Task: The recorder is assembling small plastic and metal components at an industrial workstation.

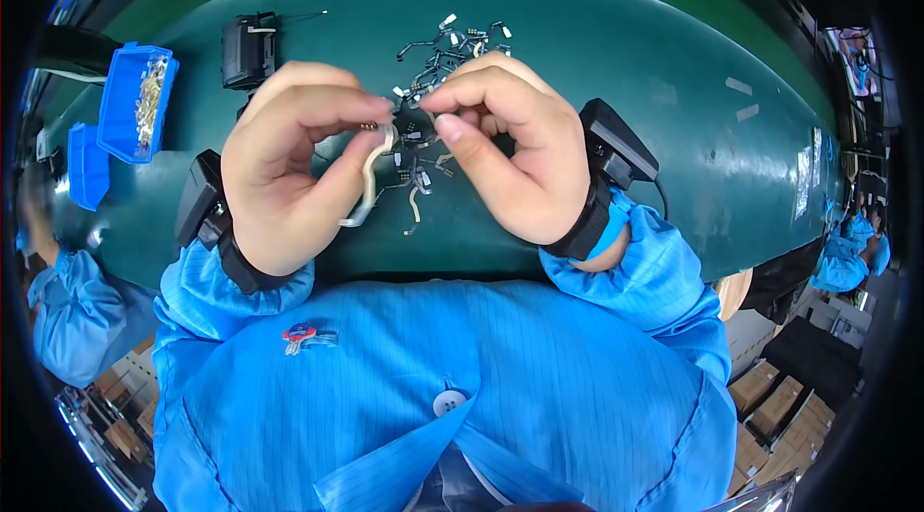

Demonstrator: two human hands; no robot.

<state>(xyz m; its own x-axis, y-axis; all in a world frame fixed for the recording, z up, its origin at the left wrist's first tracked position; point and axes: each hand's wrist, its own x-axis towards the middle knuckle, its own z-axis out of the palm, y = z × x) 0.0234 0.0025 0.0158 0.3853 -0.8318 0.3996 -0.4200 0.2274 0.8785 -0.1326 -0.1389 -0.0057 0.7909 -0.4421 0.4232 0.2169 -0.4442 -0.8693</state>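
Observation:
My left hand point(298, 166) is closed, thumb and forefinger pinching a short beige flex cable point(371, 175) near its upper end. The cable's pale tail curves down beside my thumb. Just across from it is my right hand point(515, 146), its thumb and forefinger bent toward each other close to the cable's upper end. Whatever lies between those right fingertips is too small to make out. Beneath and beyond both hands, several small dark flex cables point(452, 55) with pale connector ends lie in a loose heap. A separate beige flex cable point(415, 211) rests nearer to me.
The green table point(674, 127) carries a blue bin point(120, 122) of beige strips at left, with another blue bin point(88, 166) beside it. A black boxy device point(248, 50) stands beyond my left hand. Co-workers' blue sleeves point(87, 315) show at both sides.

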